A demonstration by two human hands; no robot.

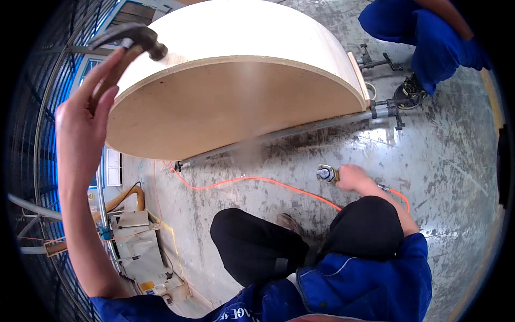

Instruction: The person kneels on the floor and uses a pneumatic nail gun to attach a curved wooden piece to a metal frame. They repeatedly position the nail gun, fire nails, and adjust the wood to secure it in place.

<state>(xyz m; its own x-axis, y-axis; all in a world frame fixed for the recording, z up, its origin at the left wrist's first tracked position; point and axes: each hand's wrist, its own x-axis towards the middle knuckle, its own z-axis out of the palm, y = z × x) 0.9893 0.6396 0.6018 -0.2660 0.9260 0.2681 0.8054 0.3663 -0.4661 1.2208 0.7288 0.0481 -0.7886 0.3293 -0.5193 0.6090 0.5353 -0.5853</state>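
My left hand [83, 121] is raised at the left, wrapped round the wooden handle of a claw hammer [142, 38]. The hammer's dark metal head is up beside the curved top of a large half-round plywood form [225, 96]; whether it touches the wood I cannot tell. Low at the right, my right hand [352, 177] is closed on an air tool [326, 173] with a round silver end, held over or near the floor. An orange air hose [263, 181] runs along the floor, and a length of it shows by my right wrist. A whitish blur crosses the form's flat face.
A long metal bar clamp [311, 127] lies along the form's lower edge, its end near a co-worker's shoe [410, 92]. The co-worker's blue-clad leg [429, 45] is at the upper right. A grey machine [134, 241] with a yellow hose [126, 199] stands at the lower left.
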